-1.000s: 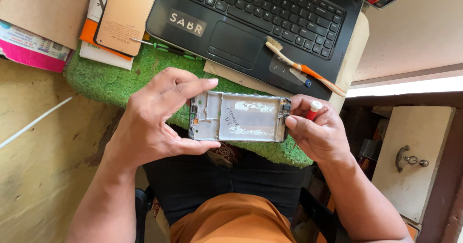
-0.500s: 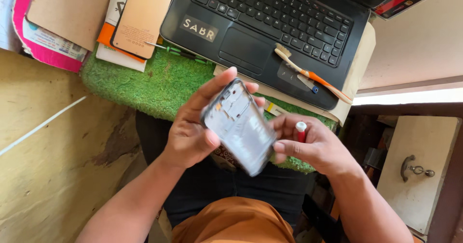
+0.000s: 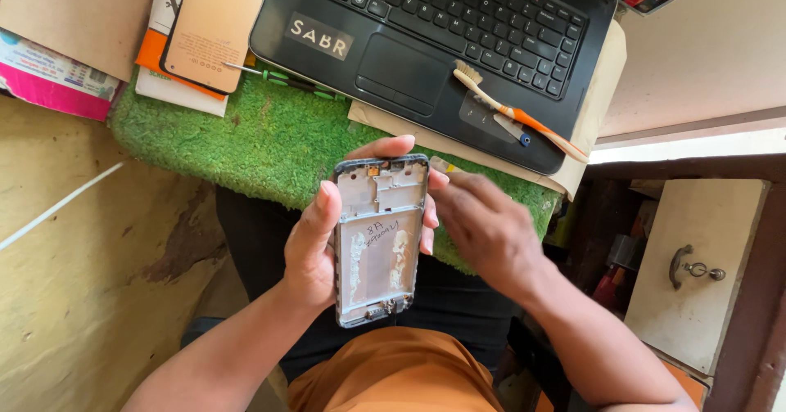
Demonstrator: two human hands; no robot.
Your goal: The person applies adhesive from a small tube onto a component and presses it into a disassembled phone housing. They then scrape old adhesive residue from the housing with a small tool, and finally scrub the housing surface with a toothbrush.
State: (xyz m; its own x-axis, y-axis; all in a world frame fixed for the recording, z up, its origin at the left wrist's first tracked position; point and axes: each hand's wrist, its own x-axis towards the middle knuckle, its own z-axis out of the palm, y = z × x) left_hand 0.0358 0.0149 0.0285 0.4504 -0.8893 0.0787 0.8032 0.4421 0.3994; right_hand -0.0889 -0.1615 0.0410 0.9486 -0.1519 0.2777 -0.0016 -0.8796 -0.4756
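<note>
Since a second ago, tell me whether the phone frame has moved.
Yes. The phone frame has turned from lying crosswise to upright in the left hand, its long side now pointing toward the laptop.

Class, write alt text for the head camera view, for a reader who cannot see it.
A left hand holds a bare grey phone frame upright over the lap, while the right hand touches its upper right edge. Beyond lie a green mat, a black laptop with an orange-handled toothbrush on it, and a tan phone back cover.

a small phone repair workbench: laptop (image 3: 442, 44), toothbrush (image 3: 512, 113), screwdriver (image 3: 286, 79), green turf mat (image 3: 270, 142), bare phone frame (image 3: 381, 240).
</note>
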